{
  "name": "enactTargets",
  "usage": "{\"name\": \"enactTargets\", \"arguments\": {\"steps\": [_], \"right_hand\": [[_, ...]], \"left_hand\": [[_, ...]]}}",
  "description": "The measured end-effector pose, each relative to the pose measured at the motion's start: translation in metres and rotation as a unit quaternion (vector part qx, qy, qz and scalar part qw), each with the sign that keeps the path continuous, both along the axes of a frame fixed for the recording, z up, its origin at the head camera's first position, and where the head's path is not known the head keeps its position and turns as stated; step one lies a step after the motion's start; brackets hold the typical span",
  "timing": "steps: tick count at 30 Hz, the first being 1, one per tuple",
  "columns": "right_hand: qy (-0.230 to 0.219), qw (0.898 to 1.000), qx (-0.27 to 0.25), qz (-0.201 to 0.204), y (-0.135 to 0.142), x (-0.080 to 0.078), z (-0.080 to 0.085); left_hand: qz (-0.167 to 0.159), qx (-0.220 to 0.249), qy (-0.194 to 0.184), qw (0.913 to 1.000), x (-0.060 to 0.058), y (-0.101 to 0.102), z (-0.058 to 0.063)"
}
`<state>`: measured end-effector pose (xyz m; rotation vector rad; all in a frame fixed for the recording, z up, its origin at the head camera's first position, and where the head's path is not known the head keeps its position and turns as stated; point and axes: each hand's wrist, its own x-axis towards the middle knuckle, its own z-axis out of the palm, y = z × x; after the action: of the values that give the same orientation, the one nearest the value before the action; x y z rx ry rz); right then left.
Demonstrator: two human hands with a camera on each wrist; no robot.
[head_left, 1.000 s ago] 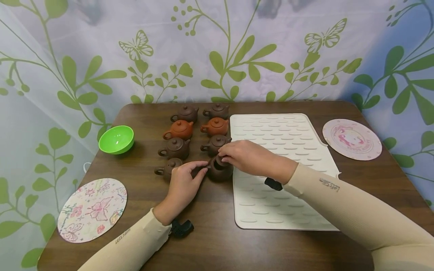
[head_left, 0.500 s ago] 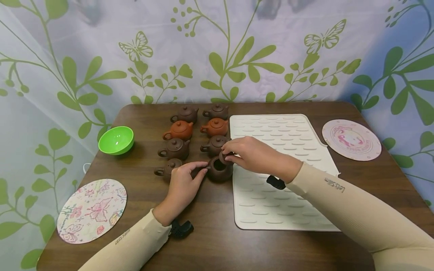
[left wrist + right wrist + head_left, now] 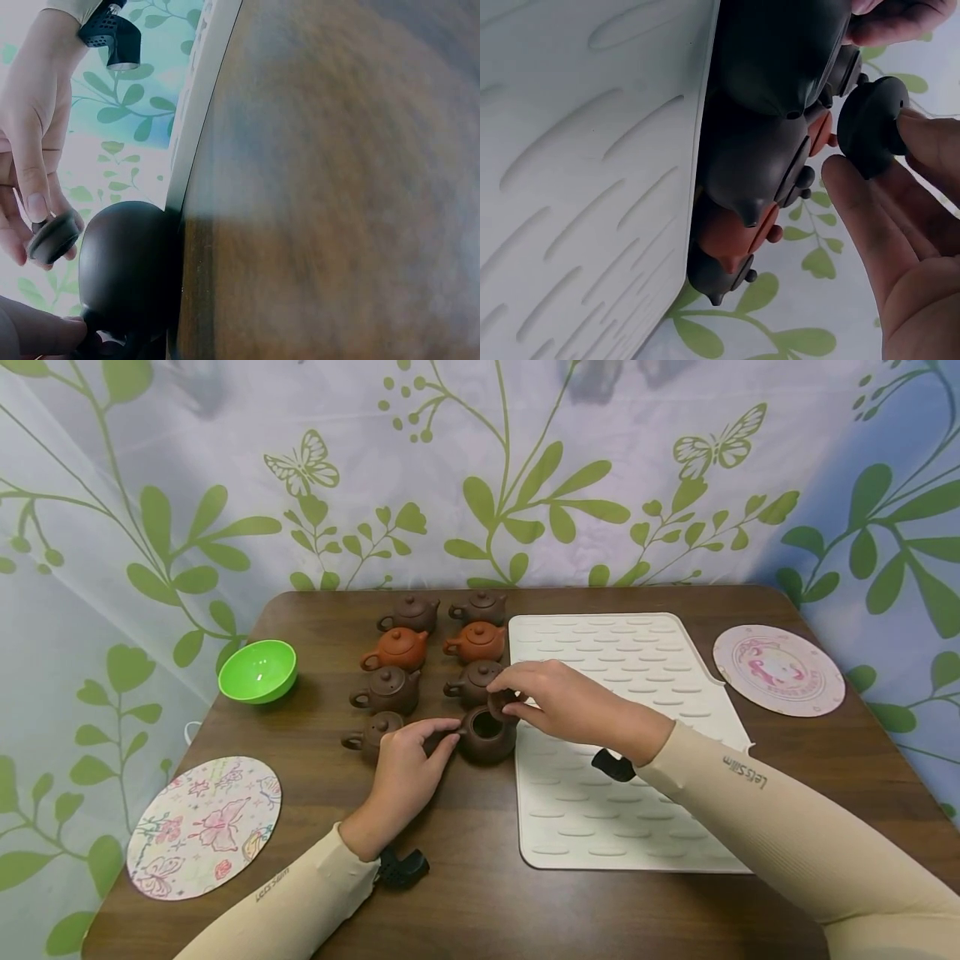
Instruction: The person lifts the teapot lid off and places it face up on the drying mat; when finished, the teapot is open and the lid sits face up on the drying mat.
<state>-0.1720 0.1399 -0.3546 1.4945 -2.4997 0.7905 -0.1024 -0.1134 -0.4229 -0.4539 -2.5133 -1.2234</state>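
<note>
My left hand (image 3: pixel 411 764) pinches the handle of a dark brown teapot (image 3: pixel 489 748) between thumb and forefinger. The teapot stands upright on the table beside the white mat, its round mouth uncovered. Its small lid (image 3: pixel 870 124) is held by the knob in my right hand (image 3: pixel 558 700), tipped on edge just above the pot's right side. In the left wrist view the lid (image 3: pixel 54 238) hangs apart from the teapot body (image 3: pixel 124 262). Right behind the open pot sits another dark brown teapot (image 3: pixel 471 685), lidded, partly covered by my right fingers in the head view.
Two columns of lidded teapots, brown and orange (image 3: pixel 400 647), stand left of the ribbed white mat (image 3: pixel 570 835). A green bowl (image 3: pixel 258 672) and a round butterfly placemat (image 3: pixel 206 827) lie at left. Another round pink mat (image 3: pixel 780 670) lies at right.
My right hand has lifted the lid off the teapot's mouth and moved it slightly up and right, tilting it. The left hand keeps its hold on the handle.
</note>
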Motion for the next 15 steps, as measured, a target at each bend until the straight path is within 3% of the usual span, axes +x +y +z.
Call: {"name": "enactTargets", "arguments": {"steps": [6,9,12,15], "right_hand": [[0.006,1.0,-0.017,0.009,0.0032,-0.0016,-0.006],[-0.021,0.999,-0.028,-0.008,0.0047,-0.0004,-0.0087],[-0.077,0.995,-0.046,-0.031,0.0055,0.0023,-0.0085],[-0.174,0.981,-0.081,-0.032,0.0068,0.0034,-0.0093]], "left_hand": [[0.0,0.0,0.003,1.0,0.0002,0.0004,0.0002],[-0.001,0.001,0.004,1.0,0.0003,0.0005,0.0002],[0.0,0.001,0.004,1.0,0.0006,0.0006,0.0],[0.001,0.001,0.003,1.0,0.0008,0.0005,-0.0002]]}}
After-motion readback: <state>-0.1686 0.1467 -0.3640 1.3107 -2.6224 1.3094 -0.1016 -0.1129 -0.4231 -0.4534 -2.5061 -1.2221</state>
